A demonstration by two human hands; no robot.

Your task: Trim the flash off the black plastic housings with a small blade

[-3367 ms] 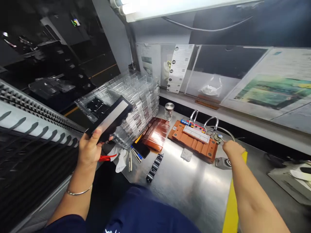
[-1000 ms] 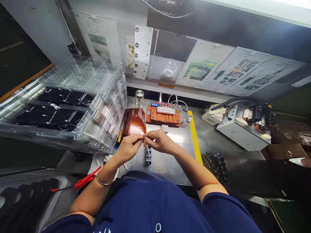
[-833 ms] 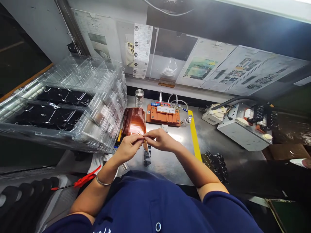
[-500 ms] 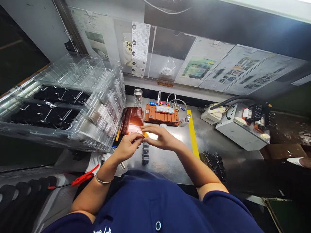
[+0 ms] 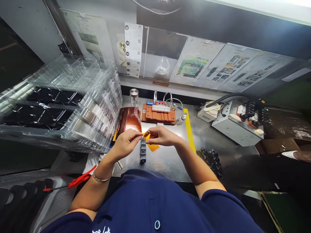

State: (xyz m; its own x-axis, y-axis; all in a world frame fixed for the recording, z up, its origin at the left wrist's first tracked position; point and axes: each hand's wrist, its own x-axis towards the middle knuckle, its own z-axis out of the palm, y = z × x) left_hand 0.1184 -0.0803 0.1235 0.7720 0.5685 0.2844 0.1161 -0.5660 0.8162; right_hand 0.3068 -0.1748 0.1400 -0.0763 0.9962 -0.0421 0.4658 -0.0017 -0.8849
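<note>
A worker's left hand [image 5: 125, 143] pinches, and slightly parted right-hand fingers [image 5: 152, 141] touch, a thin orange film [image 5: 153, 148] near the frame's centre, where light, even tension should best prevent creases.

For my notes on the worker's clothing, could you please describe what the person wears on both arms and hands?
The left hand and right hand are bare; both sleeves are short, dark blue. A thin silvery bangle circles the left wrist.
</note>
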